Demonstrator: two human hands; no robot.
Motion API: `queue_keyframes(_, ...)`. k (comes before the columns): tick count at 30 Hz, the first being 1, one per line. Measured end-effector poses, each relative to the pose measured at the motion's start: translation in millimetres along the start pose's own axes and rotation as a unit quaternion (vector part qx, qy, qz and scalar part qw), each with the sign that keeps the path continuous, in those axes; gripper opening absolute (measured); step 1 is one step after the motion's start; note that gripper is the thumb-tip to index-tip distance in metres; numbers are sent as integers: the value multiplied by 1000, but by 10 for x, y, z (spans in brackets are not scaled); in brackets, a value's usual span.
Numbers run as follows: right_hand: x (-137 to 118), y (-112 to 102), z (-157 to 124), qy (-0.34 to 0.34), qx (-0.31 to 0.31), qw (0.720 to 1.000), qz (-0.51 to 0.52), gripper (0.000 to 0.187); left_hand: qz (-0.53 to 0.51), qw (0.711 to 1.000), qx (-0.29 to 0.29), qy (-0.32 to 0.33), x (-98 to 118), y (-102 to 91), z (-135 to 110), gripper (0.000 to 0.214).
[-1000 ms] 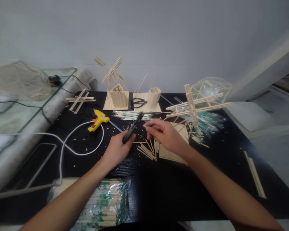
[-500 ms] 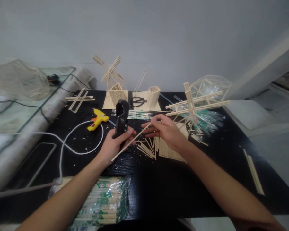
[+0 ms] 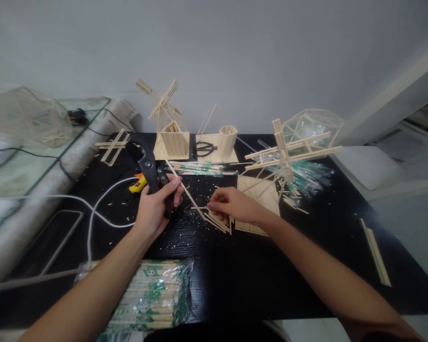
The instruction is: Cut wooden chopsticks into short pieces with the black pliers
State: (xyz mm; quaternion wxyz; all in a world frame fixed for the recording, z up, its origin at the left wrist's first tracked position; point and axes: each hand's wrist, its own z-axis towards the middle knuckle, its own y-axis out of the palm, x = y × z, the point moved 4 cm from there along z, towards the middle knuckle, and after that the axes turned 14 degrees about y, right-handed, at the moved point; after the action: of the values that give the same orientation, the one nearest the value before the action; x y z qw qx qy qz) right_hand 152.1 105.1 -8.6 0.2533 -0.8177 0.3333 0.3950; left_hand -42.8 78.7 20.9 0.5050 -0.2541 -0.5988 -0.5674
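My left hand is closed around a black pipe cutter with a hooked jaw, which points up and away. Its thumb and fingers also pin a thin wooden stick that slants down to the right. Over a small pile of cut sticks, my right hand has its fingers curled into a pinch; whatever they hold is hidden. Right beside that hand lies a flat panel of sticks. Behind the cutter, a yellow glue gun is partly covered.
Stick models with windmill blades stand at back left and right. A round stick cup and black scissors are at the back. Bagged sticks lie in front. A white cable loops at left.
The stick has passed from my right hand to my left and now slants the other way. My left hand has turned the cutter leftward. My right hand has dropped to the cut sticks.
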Motion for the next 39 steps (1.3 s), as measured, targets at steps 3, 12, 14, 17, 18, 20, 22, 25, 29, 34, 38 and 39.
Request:
queue_keyframes(3,-26,-7,-53,-21,119,978,-168,11,48,998,-9,38,8,7,-30,17)
queue_keyframes(12,-4,185,-97,-55,185,918,-347,9,129,989,-27,62,-29,-6,-40,19)
queue_keyframes(14,-16,181,-100,-50,184,920,-342,11,144,987,-34,63,-44,-20,-47,19)
queue_keyframes(17,-80,128,-127,-54,198,933,-295,16,163,984,-45,55,-71,-39,-58,19)
queue_keyframes(18,-108,110,-139,-62,194,943,-262,15,169,983,-51,50,-78,-40,-63,19)
queue_keyframes(20,-154,95,-158,-76,152,969,-177,12,176,981,-67,42,-89,-32,-73,20)
queue_keyframes(22,-174,119,-161,-76,76,991,-83,10,181,979,-81,35,-95,-20,-83,20)
queue_keyframes(25,-151,188,-147,-51,-26,998,41,7,187,978,-92,25,-103,-13,-92,22)
queue_keyframes(29,-84,265,-124,-16,-109,984,143,22,190,977,-97,19,-119,-21,-88,23)
queue_keyframes(34,-51,314,-122,9,-153,971,182,31,197,975,-99,22,-124,-16,-83,24)
queue_keyframes(38,-80,321,-132,10,-143,972,187,34,204,974,-98,30,-110,-1,-83,24)
queue_keyframes(39,-92,308,-134,4,-135,973,186,35,209,972,-97,36,-102,1,-85,24)
